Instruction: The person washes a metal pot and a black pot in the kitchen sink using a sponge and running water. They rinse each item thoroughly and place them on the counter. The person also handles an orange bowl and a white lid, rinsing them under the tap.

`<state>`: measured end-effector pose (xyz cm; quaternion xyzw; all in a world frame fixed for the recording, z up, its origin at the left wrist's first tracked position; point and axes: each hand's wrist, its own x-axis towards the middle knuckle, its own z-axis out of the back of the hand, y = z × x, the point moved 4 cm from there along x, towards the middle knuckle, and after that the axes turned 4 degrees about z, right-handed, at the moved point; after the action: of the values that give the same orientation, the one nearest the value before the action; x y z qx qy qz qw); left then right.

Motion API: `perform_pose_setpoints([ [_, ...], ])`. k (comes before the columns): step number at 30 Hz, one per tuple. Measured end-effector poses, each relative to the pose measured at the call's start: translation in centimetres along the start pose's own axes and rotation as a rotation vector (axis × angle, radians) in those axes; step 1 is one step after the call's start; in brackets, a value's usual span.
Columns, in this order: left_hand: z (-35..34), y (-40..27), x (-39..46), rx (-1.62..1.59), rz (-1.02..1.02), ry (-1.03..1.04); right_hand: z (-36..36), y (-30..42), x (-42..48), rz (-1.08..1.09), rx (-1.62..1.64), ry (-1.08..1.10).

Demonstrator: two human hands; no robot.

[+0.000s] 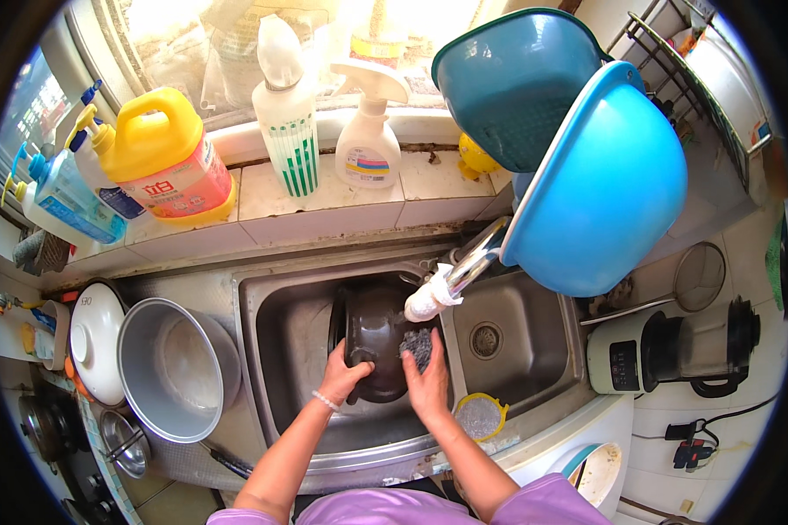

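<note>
A dark brown glazed pot (384,338) is tipped on its side in the left basin of the stainless steel sink (295,400). My left hand (345,375) grips its near left edge, with the thumb on the dark surface. In my right hand (428,380) is a grey steel wool scrubber (416,348), held at the pot's right side. Above the scrubber, the faucet (476,256) ends in a white cloth wrap (428,302). The inside of the pot is mostly hidden from this view.
A grey metal pot (177,371) and a white lid (97,344) stand left of the sink. A yellow-rimmed strainer (481,417) lies on the near edge. Blue basins (604,190) overhang the faucet. Bottles, including a yellow jug (167,157), line the sill; a blender (683,354) is at right.
</note>
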<state>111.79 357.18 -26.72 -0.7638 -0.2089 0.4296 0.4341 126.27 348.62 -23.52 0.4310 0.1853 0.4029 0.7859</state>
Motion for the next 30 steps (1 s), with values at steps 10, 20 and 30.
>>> perform_pose_setpoints([
  [10,0.3,2.5,-0.1,0.091,-0.131,0.115,-1.7,-1.1,4.3,0.117,-0.005,-0.003],
  [20,-1.7,2.3,-0.9,0.164,-0.164,0.273,-4.3,2.1,7.1,0.372,-0.264,0.207],
  [30,0.4,3.2,-2.5,0.127,0.118,0.131,-2.9,1.0,7.3,0.126,-0.059,0.161],
])
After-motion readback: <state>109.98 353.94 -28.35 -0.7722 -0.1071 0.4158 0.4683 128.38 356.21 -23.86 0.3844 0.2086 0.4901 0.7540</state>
